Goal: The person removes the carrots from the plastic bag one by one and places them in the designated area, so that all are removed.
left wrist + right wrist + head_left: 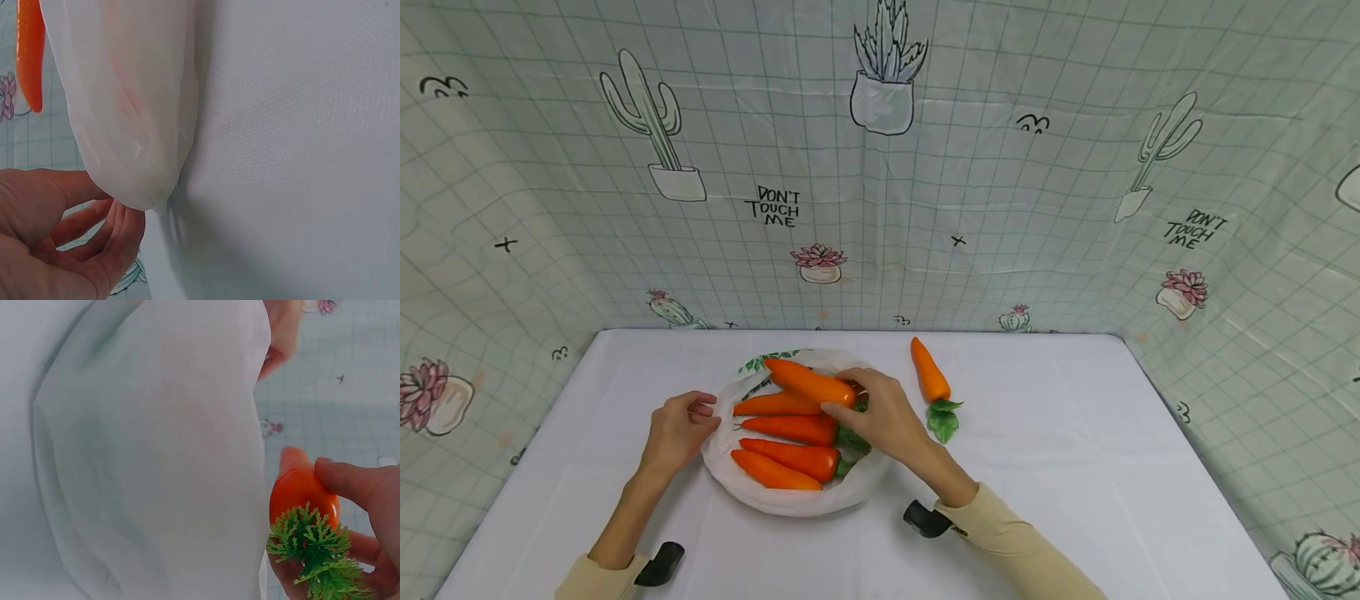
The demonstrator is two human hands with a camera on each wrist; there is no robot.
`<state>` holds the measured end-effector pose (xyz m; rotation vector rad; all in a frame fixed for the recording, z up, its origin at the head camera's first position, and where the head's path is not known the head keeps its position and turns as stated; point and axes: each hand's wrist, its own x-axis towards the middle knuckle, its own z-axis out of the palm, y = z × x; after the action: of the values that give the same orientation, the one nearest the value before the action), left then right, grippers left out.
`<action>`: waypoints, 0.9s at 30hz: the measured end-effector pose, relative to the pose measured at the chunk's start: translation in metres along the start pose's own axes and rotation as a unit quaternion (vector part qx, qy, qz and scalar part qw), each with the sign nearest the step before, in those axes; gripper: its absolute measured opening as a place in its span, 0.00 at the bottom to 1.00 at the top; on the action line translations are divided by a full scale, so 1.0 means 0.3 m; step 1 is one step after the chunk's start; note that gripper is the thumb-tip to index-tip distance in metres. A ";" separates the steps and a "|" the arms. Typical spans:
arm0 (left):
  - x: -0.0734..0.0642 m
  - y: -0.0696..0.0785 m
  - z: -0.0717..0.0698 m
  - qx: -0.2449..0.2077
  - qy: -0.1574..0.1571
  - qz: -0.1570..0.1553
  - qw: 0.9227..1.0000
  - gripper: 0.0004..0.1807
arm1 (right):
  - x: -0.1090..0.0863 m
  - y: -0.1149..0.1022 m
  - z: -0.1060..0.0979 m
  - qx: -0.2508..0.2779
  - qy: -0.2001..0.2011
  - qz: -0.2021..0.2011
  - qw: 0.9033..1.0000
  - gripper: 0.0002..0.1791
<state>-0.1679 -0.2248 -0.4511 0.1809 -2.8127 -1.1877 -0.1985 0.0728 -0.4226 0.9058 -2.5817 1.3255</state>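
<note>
The right hand (882,416) pinches a carrot (805,381) by its thick leafy end, thumb and fingers closed round it, the tip pointing left over a white bag (758,502). Four more carrots (790,429) lie inside. The left hand (676,429) curls at the rim; whether it grips cannot be told. A loose carrot (929,374) lies on the table (1037,467), right of the bag.

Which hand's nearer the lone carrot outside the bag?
Right. The right hand grips another carrot just left of the lone carrot; the left hand is across the bag, at its left rim.
</note>
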 end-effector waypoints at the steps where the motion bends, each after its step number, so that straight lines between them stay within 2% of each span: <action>1: 0.000 0.000 0.001 0.000 0.000 0.000 1.000 0.15 | 0.000 0.006 -0.004 0.004 0.005 0.003 1.000 0.23; 8: 0.003 0.000 0.005 0.003 0.001 0.000 1.000 0.15 | -0.002 0.038 -0.037 0.006 0.043 0.028 0.999 0.22; 15: 0.003 -0.004 0.005 0.002 0.001 -0.004 1.000 0.15 | -0.017 0.070 -0.081 0.040 0.070 0.058 0.995 0.20; 22: 0.002 -0.004 0.005 0.002 -0.002 -0.009 1.000 0.16 | -0.042 0.098 -0.126 0.052 0.102 0.083 0.990 0.21; 27: 0.001 -0.003 0.005 0.003 -0.003 -0.011 1.000 0.16 | -0.060 0.123 -0.157 0.053 0.118 0.122 0.984 0.24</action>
<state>-0.1684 -0.2245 -0.4528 0.2112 -2.8261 -1.1875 -0.2122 0.1335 -0.4261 0.4207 -2.5171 1.5400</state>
